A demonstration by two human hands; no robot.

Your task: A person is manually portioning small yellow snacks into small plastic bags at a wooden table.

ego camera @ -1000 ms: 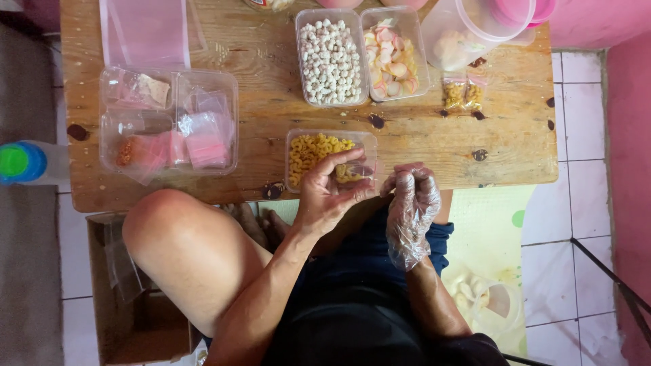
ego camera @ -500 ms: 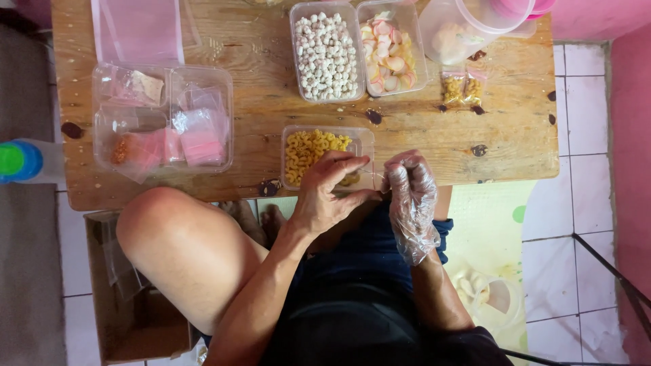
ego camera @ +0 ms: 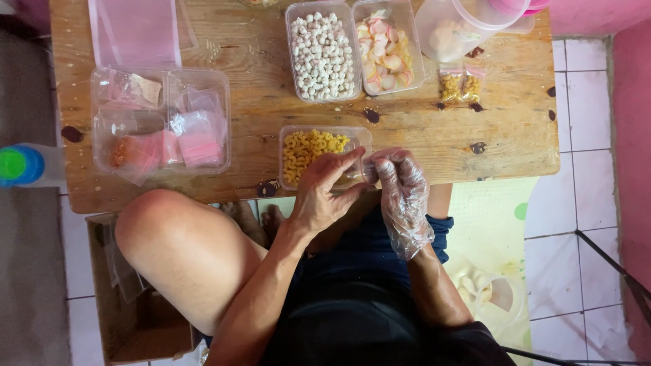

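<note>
On the table (ego camera: 475, 129), a tub of curled snacks (ego camera: 319, 150) sits at the near edge, both hands just before it. Behind it stand two tubs (ego camera: 352, 51) side by side. A divided tray (ego camera: 161, 122) lies left.

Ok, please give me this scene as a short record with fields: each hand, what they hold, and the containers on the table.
left hand: bare, fingers pinch a small clear bag
right hand: in a clear plastic glove, fingers at the same bag
nearest tub: yellow curled snacks, just behind the hands
far tubs: white balls; pink-and-white slices
left tray: pink packets
filled small bags: near the tilted jar
surface: wooden table
</note>
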